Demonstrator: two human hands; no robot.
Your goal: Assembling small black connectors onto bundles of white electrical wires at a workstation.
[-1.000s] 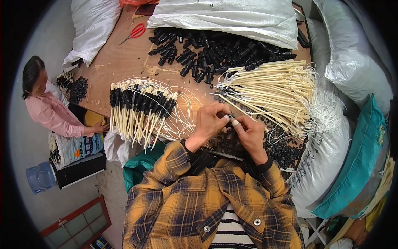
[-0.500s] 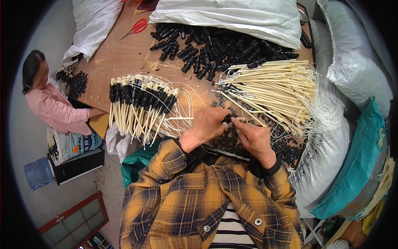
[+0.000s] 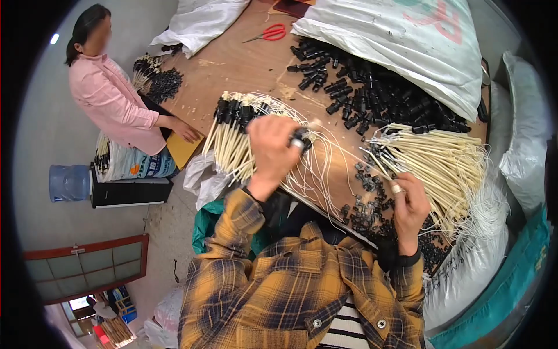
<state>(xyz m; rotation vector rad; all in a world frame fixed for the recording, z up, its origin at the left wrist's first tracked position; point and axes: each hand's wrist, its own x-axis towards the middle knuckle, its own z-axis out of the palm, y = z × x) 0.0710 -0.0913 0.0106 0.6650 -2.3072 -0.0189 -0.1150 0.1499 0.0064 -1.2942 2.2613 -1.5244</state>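
Note:
My left hand point(image 3: 273, 148) is closed round a black plastic fitting point(image 3: 300, 136) with a pale tip, above the right side of a bundle of cream rods with black fittings point(image 3: 232, 131). Thin white cords trail from that bundle across the table. At the edge of a heap of plain cream rods point(image 3: 433, 166), my right hand point(image 3: 411, 206) has its fingers curled on the near end of one cream rod point(image 3: 381, 166). A pale band circles one finger of that hand. Small dark clips point(image 3: 369, 200) lie scattered beside it.
Black fittings point(image 3: 372, 93) are heaped before a large white sack point(image 3: 401, 41). Red-handled scissors point(image 3: 273, 32) lie on the wooden table point(image 3: 224, 75). A person in pink point(image 3: 110, 102) stands at the left, one hand by the table's edge. Full sacks point(image 3: 476, 273) crowd the right.
My hands, earlier together over the clips, have parted: the left moved to the bundle with the black fitting, the right to the plain rods. The view has shifted; the person in pink stands more upright.

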